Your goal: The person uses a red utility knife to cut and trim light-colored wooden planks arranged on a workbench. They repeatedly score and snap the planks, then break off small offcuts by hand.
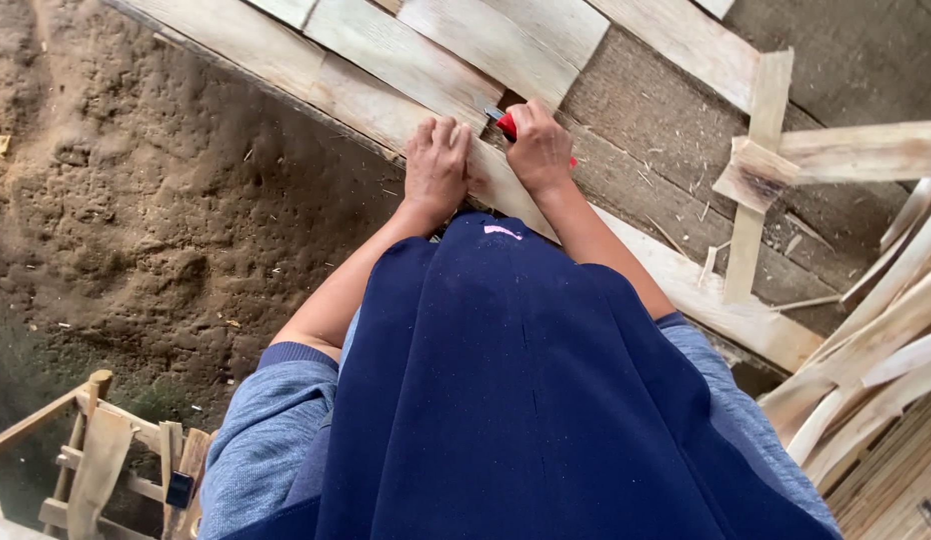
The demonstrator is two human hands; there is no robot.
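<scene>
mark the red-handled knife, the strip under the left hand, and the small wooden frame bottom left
red-handled knife (pixel 507 125), head view, red handle above the fist.
wood strip (pixel 381 105), head view, bare face.
small wooden frame (pixel 101 455), head view, slanted slat.

One view only, head-mounted, looking almost straight down over the wearer's own chest. The dark blue garment (pixel 516 390) fills the lower middle of the frame, so the lens sits close above the body. Both forearms run up from the lower centre to the upper middle, where the left hand (pixel 436 168) and right hand (pixel 539 148) sit near arm's reach from the camera. The pale wooden slats (pixel 406 60) cross the upper frame on a diagonal, upper left to right centre. Bare earth floor (pixel 156 200) takes the whole left side. More loose slats (pixel 876 350) crowd the right edge, and a small wooden frame (pixel 96 460) peeks in at lower left.
</scene>
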